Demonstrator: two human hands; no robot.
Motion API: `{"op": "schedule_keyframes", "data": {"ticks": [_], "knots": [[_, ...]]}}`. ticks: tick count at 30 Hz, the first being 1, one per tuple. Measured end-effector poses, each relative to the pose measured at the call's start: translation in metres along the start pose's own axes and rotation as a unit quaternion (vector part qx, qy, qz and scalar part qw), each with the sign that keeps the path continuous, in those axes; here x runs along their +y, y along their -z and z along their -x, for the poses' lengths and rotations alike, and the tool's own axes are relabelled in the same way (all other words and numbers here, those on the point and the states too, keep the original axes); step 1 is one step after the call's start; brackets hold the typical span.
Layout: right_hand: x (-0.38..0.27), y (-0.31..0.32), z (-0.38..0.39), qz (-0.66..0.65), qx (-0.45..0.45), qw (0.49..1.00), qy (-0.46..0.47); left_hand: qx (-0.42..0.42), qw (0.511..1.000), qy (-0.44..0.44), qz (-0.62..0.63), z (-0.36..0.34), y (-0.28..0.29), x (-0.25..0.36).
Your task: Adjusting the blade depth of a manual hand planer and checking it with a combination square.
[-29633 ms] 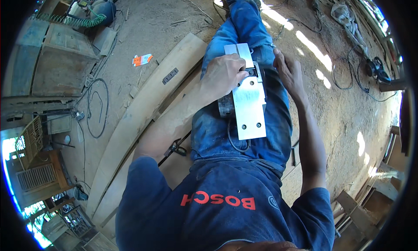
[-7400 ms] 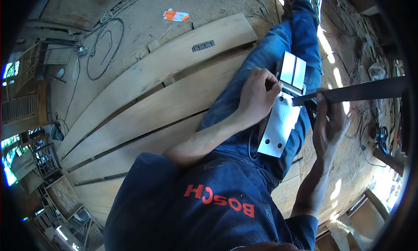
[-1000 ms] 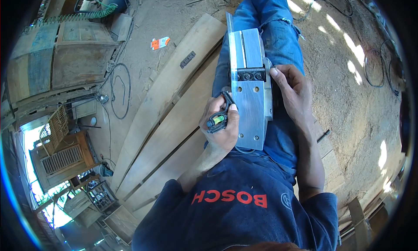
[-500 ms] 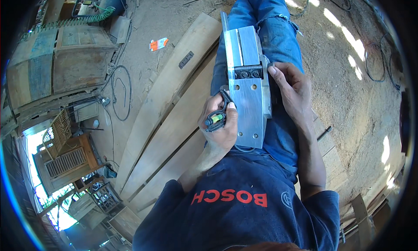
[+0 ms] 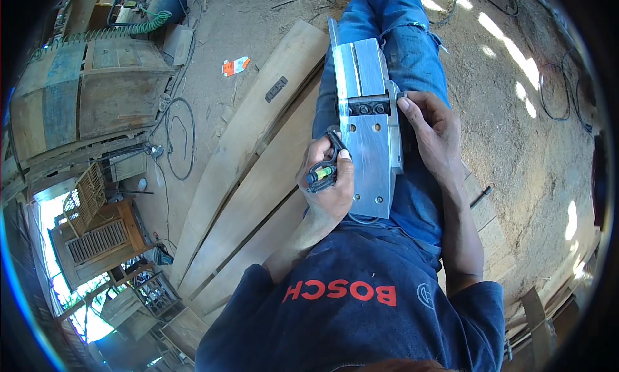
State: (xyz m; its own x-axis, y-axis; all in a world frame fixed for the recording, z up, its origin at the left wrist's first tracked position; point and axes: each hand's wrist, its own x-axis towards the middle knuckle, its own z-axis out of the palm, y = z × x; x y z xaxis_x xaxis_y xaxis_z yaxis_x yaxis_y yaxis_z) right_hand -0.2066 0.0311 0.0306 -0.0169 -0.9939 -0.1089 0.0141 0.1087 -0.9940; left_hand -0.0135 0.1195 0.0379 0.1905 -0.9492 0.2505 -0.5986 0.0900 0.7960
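Note:
An electric planer [image 5: 369,127] lies upside down on my lap, its flat silver sole facing up and its blade drum showing as a dark slot across the middle. My left hand [image 5: 327,185] presses against the sole's left edge and is closed on a small black tool with a green and yellow part [image 5: 321,174]. My right hand [image 5: 433,132] grips the planer's right side, fingertips near the blade slot. My blue jeans [image 5: 412,56] stretch away beneath the planer.
Long pale wooden planks [image 5: 258,146] lie on the dirt floor to my left. A small dark block [image 5: 276,89] rests on one plank, an orange and white packet [image 5: 235,66] on the ground. Cables [image 5: 180,137], wooden cabinets [image 5: 84,95] and crates stand at the left.
Over the last second the planer and both hands kept their hold, shifting only slightly in the picture. Several seconds ago my right hand held a dark flat bar across the planer; that bar is gone.

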Motion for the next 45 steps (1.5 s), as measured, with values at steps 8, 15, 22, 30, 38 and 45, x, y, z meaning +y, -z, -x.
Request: {"op": "schedule_keyframes", "data": {"ticks": [8, 15, 22, 30, 38, 45], "knots": [[0.004, 0.002, 0.000, -0.001, -0.006, 1.000, 0.016, -0.017, 1.000, 0.021, -0.011, -0.001, 0.002, 0.003], [0.004, 0.003, 0.000, -0.001, -0.018, 0.999, 0.040, -0.004, 1.000, -0.019, -0.002, -0.002, 0.000, -0.002], [0.010, 0.003, -0.002, -0.006, -0.017, 0.996, 0.093, -0.001, 1.000, -0.022, 0.002, 0.005, 0.000, -0.001], [0.005, 0.003, 0.000, 0.010, -0.004, 0.998, 0.054, 0.004, 1.000, -0.016, -0.006, 0.003, 0.002, -0.002], [-0.001, 0.003, -0.001, 0.038, -0.006, 0.999, 0.010, -0.003, 0.997, -0.073, 0.004, -0.017, -0.008, 0.017], [-0.001, 0.003, -0.001, 0.031, -0.007, 0.999, 0.009, -0.011, 0.993, -0.118, 0.015, -0.025, -0.020, 0.020]]}}
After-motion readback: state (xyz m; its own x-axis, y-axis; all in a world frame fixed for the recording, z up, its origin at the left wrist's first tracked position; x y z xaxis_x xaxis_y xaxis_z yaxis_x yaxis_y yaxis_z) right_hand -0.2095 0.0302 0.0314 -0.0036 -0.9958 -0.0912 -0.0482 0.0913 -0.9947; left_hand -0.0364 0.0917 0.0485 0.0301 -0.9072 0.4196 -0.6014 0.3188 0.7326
